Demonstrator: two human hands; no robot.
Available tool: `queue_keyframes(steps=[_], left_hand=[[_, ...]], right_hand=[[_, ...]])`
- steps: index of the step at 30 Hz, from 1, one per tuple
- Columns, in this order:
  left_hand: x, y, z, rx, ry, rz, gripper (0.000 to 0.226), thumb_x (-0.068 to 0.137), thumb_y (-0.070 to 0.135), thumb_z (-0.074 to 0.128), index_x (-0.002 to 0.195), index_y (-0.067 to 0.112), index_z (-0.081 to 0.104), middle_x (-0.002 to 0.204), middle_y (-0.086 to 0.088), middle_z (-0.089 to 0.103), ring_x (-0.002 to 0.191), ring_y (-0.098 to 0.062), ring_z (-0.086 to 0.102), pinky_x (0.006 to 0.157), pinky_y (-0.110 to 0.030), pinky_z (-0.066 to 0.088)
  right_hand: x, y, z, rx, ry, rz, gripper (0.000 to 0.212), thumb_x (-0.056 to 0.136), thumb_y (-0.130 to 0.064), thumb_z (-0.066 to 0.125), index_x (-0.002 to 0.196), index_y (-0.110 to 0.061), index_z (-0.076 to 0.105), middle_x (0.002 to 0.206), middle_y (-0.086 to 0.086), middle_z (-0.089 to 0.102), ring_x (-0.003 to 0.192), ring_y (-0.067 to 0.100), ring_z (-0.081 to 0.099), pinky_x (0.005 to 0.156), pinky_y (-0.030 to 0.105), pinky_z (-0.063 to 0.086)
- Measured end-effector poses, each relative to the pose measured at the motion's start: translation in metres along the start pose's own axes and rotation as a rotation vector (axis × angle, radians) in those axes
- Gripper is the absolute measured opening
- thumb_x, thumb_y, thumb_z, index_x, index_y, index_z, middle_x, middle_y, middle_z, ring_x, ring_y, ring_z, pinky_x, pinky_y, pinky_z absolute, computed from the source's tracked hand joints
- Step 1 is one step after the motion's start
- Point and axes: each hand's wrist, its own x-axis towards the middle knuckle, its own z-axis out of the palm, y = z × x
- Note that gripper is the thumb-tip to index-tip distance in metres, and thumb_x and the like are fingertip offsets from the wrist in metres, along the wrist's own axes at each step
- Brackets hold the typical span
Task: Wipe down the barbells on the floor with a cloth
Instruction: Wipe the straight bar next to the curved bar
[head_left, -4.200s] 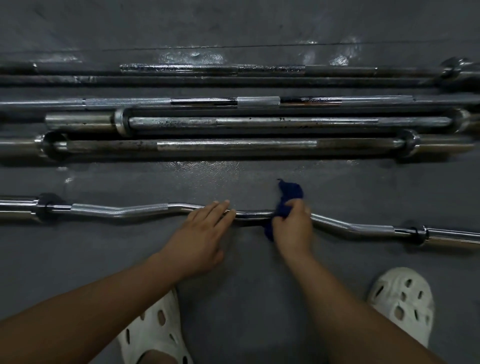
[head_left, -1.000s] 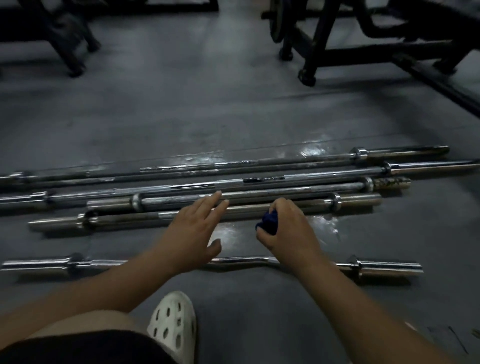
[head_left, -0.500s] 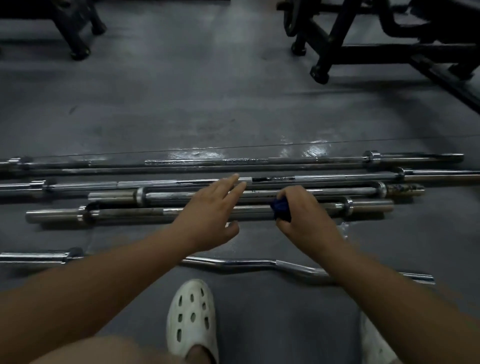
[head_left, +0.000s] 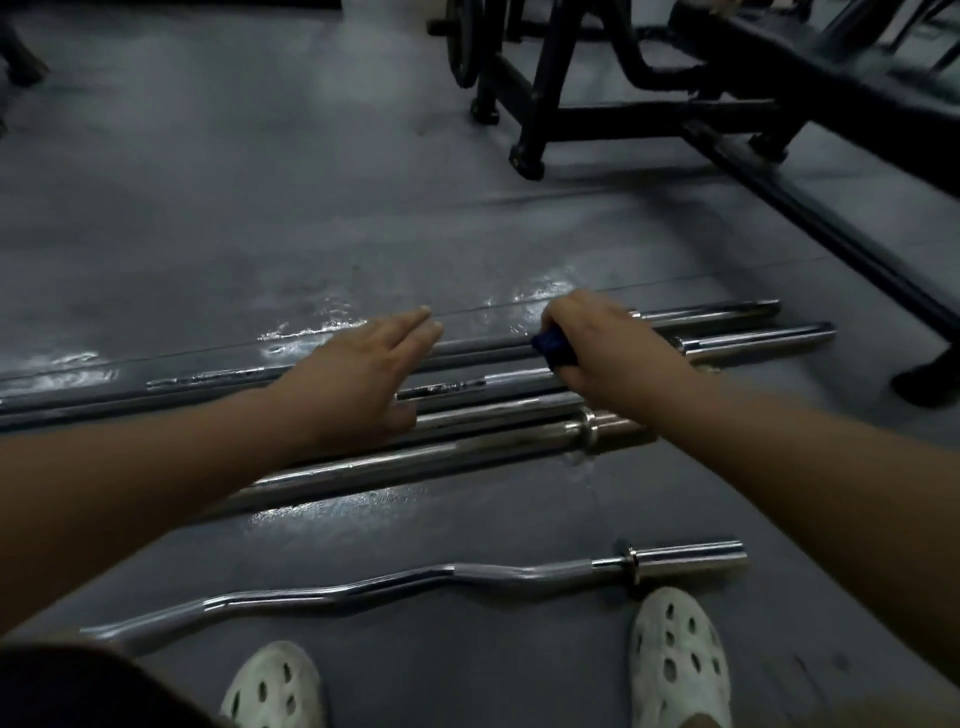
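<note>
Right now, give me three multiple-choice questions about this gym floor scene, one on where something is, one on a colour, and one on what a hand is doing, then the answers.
1. Where does the curl bar lie?
A. Nearest the shoes, apart from the straight bars
B. Beyond the straight bars
C. On the black frame

2. What colour is the cloth?
A. White
B. Blue
C. Red

3. What is the left hand doing?
A. Gripping the cloth
B. Lifting a bar
C. Reaching out over the straight bars with straight fingers, holding nothing

Answers:
1 A, the curl bar sits just ahead of the white shoes, with bare floor between it and the straight bars.
2 B, dark blue fabric shows under the right hand.
3 C, the left hand's fingers are extended and hold nothing; the right hand grips the cloth.
</note>
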Motion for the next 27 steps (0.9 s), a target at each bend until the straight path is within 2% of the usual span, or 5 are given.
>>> queue_keyframes(steps=[8,13,17,22,27], left_hand=[[0.009,0.030,-0.038,0.079,-0.027,0.002,0.087,0.092,0.045,0.056,0.159,0.025,0.003,0.167,0.001,-0.001,0.149,-0.023,0.021,0.115,-0.037,0.031],[0.026,0.062,-0.021,0.064,-0.028,-0.026,0.085,0.090,0.042,0.056,0.158,0.022,0.008,0.167,-0.003,0.004,0.150,-0.024,0.016,0.120,-0.040,0.024],[0.063,0.077,0.007,0.004,-0.002,-0.094,0.087,0.089,0.043,0.058,0.158,0.022,0.011,0.167,-0.004,0.007,0.150,-0.026,0.017,0.120,-0.046,0.025],[0.102,0.085,0.080,-0.186,0.005,-0.315,0.085,0.089,0.037,0.058,0.158,0.018,0.012,0.166,-0.007,0.006,0.151,-0.027,0.013,0.120,-0.046,0.021],[0.117,0.097,0.157,-0.292,-0.072,-0.423,0.083,0.088,0.037,0.057,0.158,0.017,0.016,0.166,-0.008,0.009,0.151,-0.026,0.013,0.121,-0.041,0.019]], right_hand=[[-0.035,-0.010,0.006,0.116,0.098,0.040,0.037,0.079,-0.017,0.074,0.108,-0.018,0.051,0.109,0.000,0.050,0.098,0.019,0.050,0.082,0.034,0.048],[-0.036,-0.003,0.013,0.168,0.184,0.057,0.038,0.078,-0.013,0.074,0.109,-0.014,0.051,0.110,0.002,0.050,0.099,0.020,0.048,0.078,0.030,0.042],[-0.032,0.013,0.042,0.235,0.246,0.124,0.039,0.078,-0.014,0.073,0.111,-0.012,0.052,0.112,0.006,0.051,0.101,0.025,0.050,0.082,0.040,0.049],[-0.023,0.047,0.096,0.307,0.193,0.250,0.043,0.079,-0.014,0.072,0.117,-0.011,0.051,0.118,0.007,0.050,0.107,0.025,0.050,0.084,0.037,0.046],[-0.021,0.080,0.151,0.419,0.153,0.472,0.062,0.079,-0.008,0.070,0.136,-0.010,0.045,0.130,0.011,0.052,0.120,0.030,0.049,0.099,0.041,0.043]])
